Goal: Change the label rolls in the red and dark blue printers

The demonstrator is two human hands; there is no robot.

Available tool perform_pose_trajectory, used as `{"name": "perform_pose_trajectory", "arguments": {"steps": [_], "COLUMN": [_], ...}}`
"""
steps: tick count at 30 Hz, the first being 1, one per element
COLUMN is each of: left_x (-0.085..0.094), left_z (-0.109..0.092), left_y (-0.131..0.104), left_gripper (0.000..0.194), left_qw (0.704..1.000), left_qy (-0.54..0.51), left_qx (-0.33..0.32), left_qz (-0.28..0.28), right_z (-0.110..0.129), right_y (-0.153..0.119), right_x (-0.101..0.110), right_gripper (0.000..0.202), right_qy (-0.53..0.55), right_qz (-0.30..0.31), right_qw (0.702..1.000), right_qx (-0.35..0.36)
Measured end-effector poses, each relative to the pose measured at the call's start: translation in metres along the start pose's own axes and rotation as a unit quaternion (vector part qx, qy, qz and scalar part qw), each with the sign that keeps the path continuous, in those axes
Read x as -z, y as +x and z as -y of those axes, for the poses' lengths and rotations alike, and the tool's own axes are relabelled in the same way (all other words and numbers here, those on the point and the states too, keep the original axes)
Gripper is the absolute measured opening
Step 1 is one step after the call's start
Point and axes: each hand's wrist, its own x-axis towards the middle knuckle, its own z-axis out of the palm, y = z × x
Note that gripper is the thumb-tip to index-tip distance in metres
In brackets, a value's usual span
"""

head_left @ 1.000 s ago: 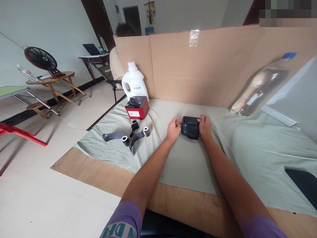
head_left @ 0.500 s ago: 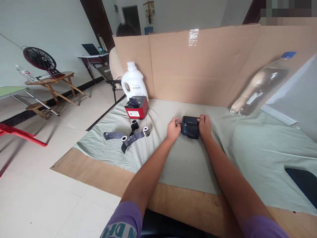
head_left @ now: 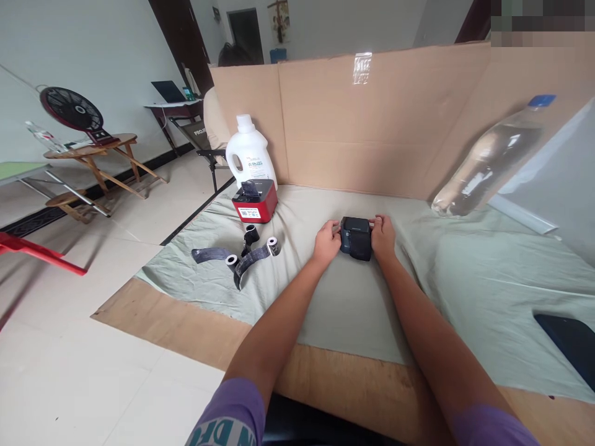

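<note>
A small black device (head_left: pixel 357 238) rests on the grey-green cloth (head_left: pixel 344 310) between my hands. My left hand (head_left: pixel 328 241) is closed at its left side, with a thin light-coloured piece at the fingertips. On the device's right side, my right hand (head_left: pixel 383 236) grips with fingers bent against the edge. To the left lie several dark printed paper rolls (head_left: pixel 251 260), partly unrolled. Behind them stands a red and black box-shaped machine (head_left: pixel 255 201) with a dark strip on its top.
A white jug (head_left: pixel 251 152) stands behind the red machine. A cardboard panel (head_left: pixel 353 130) spans the back. A large clear bottle (head_left: pixel 495 158) leans at the right, and a dark flat object (head_left: pixel 567 344) lies at the right edge.
My left hand has shifted slightly at the device's left side, and less of the light piece shows. The device and my right hand look nearly unchanged.
</note>
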Motion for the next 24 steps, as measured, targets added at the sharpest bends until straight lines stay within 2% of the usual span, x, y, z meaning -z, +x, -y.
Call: {"name": "perform_pose_trajectory", "arguments": {"steps": [5,10,17,24], "left_x": [0.0,0.002,0.002,0.001], "left_z": [-0.012,-0.019,-0.022,-0.021], "left_y": [-0.005,-0.006,-0.007,-0.007], "left_gripper": [0.044,0.026,0.01,0.014], "left_qw": [0.997,0.991,0.974,0.971], "left_qy": [0.075,0.132,0.223,0.24], "left_qx": [-0.001,0.025,0.023,0.008], "left_qz": [-0.001,-0.015,0.016,0.013], "right_z": [-0.005,-0.01,-0.009,-0.006], "right_y": [0.002,0.004,0.004,0.003], "right_x": [-0.002,-0.003,-0.002,-0.002], "right_gripper": [0.034,0.033,0.03,0.024], "right_qy": [-0.003,-0.01,-0.036,-0.049], "right_qz": [-0.006,-0.006,-0.01,-0.015], "right_qw": [1.0,1.0,0.999,0.999], "right_qx": [-0.005,-0.004,0.013,0.014]}}
